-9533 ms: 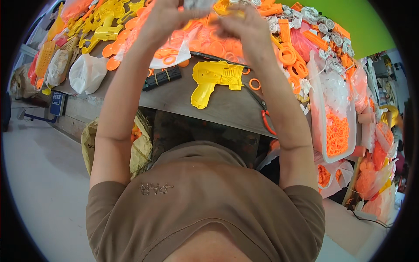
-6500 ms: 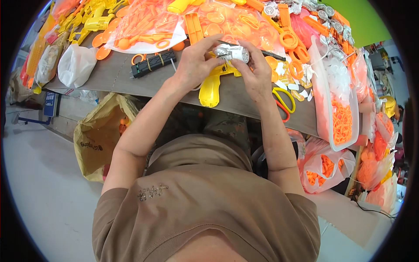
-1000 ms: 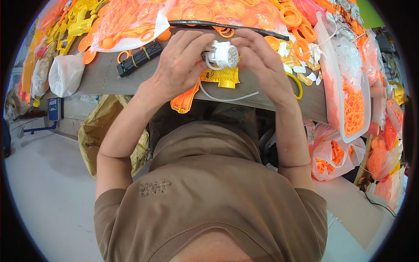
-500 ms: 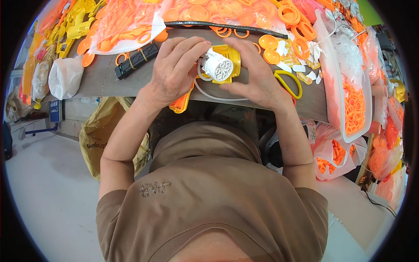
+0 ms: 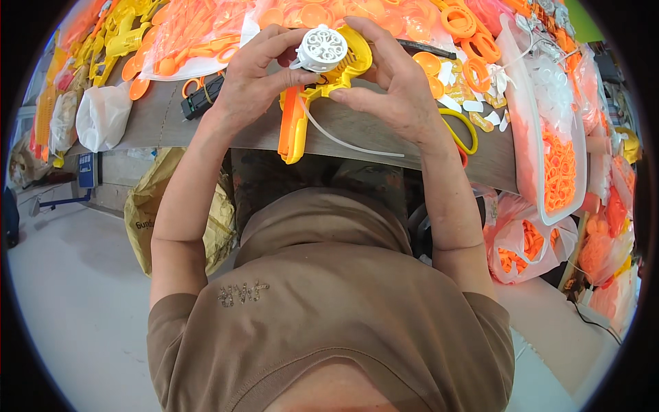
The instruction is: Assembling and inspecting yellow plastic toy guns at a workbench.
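Above the table's near edge, my left hand (image 5: 257, 72) is closed, pinching a white round nozzle part (image 5: 324, 47) with a pattern of holes in its face. My right hand (image 5: 401, 86) grips the round front of a yellow toy gun shell (image 5: 357, 56), thumb below and fingers around its far side. The nozzle part overlaps the shell's left side; whether it is seated inside cannot be seen. The shell's yellow and orange handle (image 5: 293, 130) points down toward me. A thin clear tube (image 5: 350, 144) hangs from it, curving right.
A black part with a band (image 5: 200, 99) and a white bag (image 5: 103, 118) lie to the left. Orange pieces in clear bags (image 5: 206, 34) cover the back. Yellow-handled scissors (image 5: 470, 134), small white pieces (image 5: 473, 106) and a clear bin (image 5: 528, 165) of orange rings are on the right.
Both hands have lifted the toy gun parts away from me. The nozzle's holed face has tipped upward, the handle shows fully, and my right fingers have closed on the shell.
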Demonstrator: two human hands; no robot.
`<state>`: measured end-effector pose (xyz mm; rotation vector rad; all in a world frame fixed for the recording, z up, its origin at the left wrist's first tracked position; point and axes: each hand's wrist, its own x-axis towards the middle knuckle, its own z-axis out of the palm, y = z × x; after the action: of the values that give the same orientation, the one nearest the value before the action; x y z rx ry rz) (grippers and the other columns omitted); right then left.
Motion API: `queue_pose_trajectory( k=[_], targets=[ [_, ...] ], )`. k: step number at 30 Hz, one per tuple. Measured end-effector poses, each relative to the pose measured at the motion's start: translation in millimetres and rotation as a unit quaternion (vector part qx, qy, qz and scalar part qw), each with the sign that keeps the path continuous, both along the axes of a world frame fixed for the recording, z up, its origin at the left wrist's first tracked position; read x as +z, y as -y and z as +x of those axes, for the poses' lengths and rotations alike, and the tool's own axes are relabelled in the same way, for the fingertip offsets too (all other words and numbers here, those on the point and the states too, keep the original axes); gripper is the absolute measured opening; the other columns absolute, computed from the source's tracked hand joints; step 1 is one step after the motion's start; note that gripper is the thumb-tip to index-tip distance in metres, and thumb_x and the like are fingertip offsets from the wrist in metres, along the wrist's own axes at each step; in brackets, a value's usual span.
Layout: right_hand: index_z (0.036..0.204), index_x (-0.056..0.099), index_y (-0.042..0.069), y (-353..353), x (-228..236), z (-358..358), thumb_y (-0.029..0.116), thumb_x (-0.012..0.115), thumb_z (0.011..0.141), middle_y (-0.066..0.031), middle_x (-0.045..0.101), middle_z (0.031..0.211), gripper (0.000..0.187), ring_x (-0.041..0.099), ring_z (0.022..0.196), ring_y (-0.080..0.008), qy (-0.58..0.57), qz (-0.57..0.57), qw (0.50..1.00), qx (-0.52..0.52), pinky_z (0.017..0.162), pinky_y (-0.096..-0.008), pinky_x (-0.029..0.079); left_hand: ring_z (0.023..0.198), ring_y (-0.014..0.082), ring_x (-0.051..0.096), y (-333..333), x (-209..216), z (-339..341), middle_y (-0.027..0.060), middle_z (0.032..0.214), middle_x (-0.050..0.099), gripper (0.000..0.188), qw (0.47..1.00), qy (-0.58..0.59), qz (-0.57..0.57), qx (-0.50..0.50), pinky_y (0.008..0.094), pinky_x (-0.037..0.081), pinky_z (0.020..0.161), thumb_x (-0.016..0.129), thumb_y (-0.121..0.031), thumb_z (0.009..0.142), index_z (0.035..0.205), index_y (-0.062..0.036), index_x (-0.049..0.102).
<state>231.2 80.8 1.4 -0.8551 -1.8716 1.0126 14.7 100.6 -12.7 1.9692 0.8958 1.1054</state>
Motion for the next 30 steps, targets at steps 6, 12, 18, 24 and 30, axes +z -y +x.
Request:
queue_pose_trajectory(
  k=[6, 12, 18, 24, 30],
  targets=[
    [0.131, 0.039, 0.0, -6.5, -9.9, -7.2, 0.016, 0.075, 0.068, -0.0168, 0.05, 0.123, 0.074, 0.054, 0.11, -0.0258, -0.096, -0.015, 0.995, -0.008, 0.093, -0.0352, 0.047, 0.084, 0.0124, 0.053, -1.7, -2.2, 0.0, 0.0031, 0.089, 0.053, 0.044, 1.0, 0.011, 0.022, 0.009, 0.024, 0.044, 0.075, 0.071, -0.009, 0.075, 0.116, -0.0015, 0.057],
    [0.14, 0.019, -0.005, -0.1, 16.1, -10.2, -0.009, 0.065, 0.075, -0.0152, 0.038, 0.133, 0.079, 0.044, 0.121, -0.0232, -0.199, -0.225, 0.952, 0.058, 0.098, -0.0347, 0.042, 0.082, 0.0112, 0.052, -2.4, -1.8, 1.9, 0.0031, 0.089, 0.053, 0.042, 0.999, 0.045, -0.026, 0.001, 0.024, 0.044, 0.074, 0.07, -0.008, 0.076, 0.116, -0.0006, 0.057],
    [0.138, 0.021, -0.007, -2.9, 11.5, -14.4, -0.008, 0.066, 0.076, -0.0159, 0.039, 0.133, 0.077, 0.046, 0.119, -0.0234, -0.227, -0.229, 0.945, 0.061, 0.097, -0.034, 0.042, 0.078, 0.0105, 0.05, -4.0, 2.7, 1.5, 0.0018, 0.086, 0.051, 0.04, 1.0, 0.009, -0.019, 0.013, 0.0238, 0.043, 0.071, 0.071, -0.008, 0.075, 0.113, -0.001, 0.06],
    [0.14, 0.018, -0.006, -39.8, -31.3, -16.9, -0.008, 0.067, 0.074, -0.0184, 0.036, 0.136, 0.081, 0.045, 0.12, -0.0241, -0.264, 0.214, 0.911, 0.234, 0.097, -0.0341, 0.042, 0.073, 0.0113, 0.051, 0.8, 8.8, 6.4, 0.0024, 0.081, 0.051, 0.038, 0.999, -0.021, 0.002, 0.047, 0.024, 0.044, 0.068, 0.072, -0.008, 0.074, 0.11, -0.0012, 0.062],
    [0.139, 0.02, -0.006, -33.7, -43.3, -16.9, -0.007, 0.07, 0.071, -0.0196, 0.038, 0.135, 0.084, 0.046, 0.12, -0.0249, -0.238, 0.255, 0.923, 0.164, 0.097, -0.035, 0.043, 0.071, 0.0112, 0.05, 5.1, 14.7, 4.3, 0.0028, 0.078, 0.05, 0.037, 0.997, -0.057, -0.024, 0.049, 0.0251, 0.043, 0.065, 0.072, -0.009, 0.074, 0.108, -0.0013, 0.063]
  ],
)
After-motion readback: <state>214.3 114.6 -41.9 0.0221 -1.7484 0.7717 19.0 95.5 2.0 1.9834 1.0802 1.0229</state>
